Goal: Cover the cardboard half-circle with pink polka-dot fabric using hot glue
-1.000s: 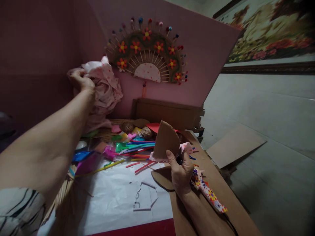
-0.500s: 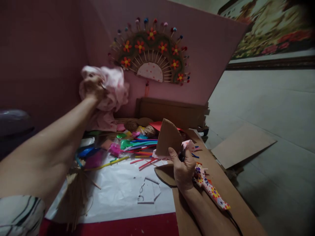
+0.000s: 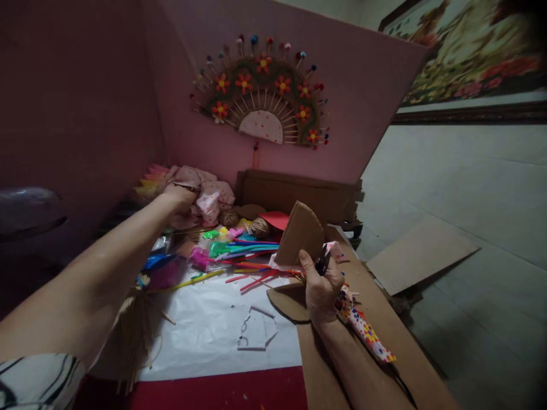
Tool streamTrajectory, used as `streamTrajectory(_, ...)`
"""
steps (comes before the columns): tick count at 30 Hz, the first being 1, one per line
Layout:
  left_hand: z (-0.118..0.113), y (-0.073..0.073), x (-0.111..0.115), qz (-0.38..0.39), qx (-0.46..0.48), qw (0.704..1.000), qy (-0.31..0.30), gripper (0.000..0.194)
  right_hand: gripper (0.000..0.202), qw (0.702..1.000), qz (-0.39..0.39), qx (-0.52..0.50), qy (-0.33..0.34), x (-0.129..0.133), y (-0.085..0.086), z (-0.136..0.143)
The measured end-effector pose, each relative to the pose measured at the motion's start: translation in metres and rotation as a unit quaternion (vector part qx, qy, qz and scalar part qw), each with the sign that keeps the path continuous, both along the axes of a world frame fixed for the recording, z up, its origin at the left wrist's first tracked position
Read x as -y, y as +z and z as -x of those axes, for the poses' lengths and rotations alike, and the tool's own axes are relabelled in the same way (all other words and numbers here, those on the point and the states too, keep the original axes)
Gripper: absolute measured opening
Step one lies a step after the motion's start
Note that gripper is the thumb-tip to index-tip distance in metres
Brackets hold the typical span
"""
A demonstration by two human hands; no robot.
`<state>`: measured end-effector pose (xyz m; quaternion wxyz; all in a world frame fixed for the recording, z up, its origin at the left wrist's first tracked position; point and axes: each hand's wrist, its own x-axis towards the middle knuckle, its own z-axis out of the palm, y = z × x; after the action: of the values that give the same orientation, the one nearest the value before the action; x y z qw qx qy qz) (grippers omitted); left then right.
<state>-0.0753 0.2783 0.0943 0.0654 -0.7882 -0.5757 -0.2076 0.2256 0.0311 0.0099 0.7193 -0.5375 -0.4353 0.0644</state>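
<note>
My left hand (image 3: pixel 181 197) reaches to the back left, its fingers sunk in a heap of pink dotted cloth (image 3: pixel 213 196). The fingertips are partly hidden by the folds. Over the right side of the table, my right hand (image 3: pixel 321 287) pinches a wedge-shaped piece of brown cardboard (image 3: pixel 299 236) with a curved edge. Also in that hand is a small dark tool (image 3: pixel 323 262), mostly covered by the fingers. Under the hand lies a rounded cardboard piece (image 3: pixel 288 302). A glue gun-shaped object wrapped in flowered cloth (image 3: pixel 365 330) rests beside the right wrist, with a dark cord.
Colourful pipe cleaners (image 3: pixel 252 247), twine balls (image 3: pixel 260 227) and bagged bits crowd the table's back. Thin sticks (image 3: pixel 137 324) lie at left on white paper (image 3: pixel 196 336). A decorated fan (image 3: pixel 260 97) hangs on the pink wall; cardboard sheets (image 3: pixel 294 196) stand beneath it.
My left hand has lowered the lifted pink cloth onto the heap at the back left. The right hand has barely moved, the cardboard wedge tilting slightly to the right.
</note>
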Motion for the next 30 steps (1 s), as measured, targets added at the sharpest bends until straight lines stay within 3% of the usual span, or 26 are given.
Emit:
streamTrajectory(3, 0.008, -0.007, 0.005, 0.014, -0.054, 0.998, -0.006, 0.035, 0.027, 1.000, -0.004, -0.001, -0.004, -0.001, -0.002, -0.004)
streamTrajectory(6, 0.008, -0.005, 0.006, 0.000, -0.064, 0.998, 0.009, 0.036, 0.029, 0.999, -0.024, -0.006, -0.048, -0.002, 0.001, -0.008)
streamTrajectory(8, 0.006, 0.001, 0.005, -0.019, -0.052, 0.998, 0.033, 0.036, 0.033, 0.995, -0.054, -0.018, -0.083, -0.003, 0.004, -0.011)
streamTrajectory(12, 0.003, 0.016, 0.005, -0.065, -0.006, 0.993, 0.102, 0.043, 0.038, 0.988, -0.105, -0.070, -0.088, -0.010, 0.006, -0.019)
streamTrajectory(19, 0.000, 0.035, 0.006, -0.120, 0.052, 0.977, 0.170, 0.045, 0.042, 0.987, -0.103, -0.077, -0.095, -0.012, 0.004, -0.019)
streamTrajectory(26, -0.002, 0.049, 0.011, -0.145, 0.014, 0.979, 0.140, 0.040, 0.034, 0.990, -0.093, -0.060, -0.092, -0.009, 0.007, -0.014)
streamTrajectory(30, -0.003, 0.040, 0.012, -0.122, -0.042, 0.988, 0.091, 0.039, 0.040, 0.989, -0.091, -0.062, -0.096, -0.011, 0.004, -0.013)
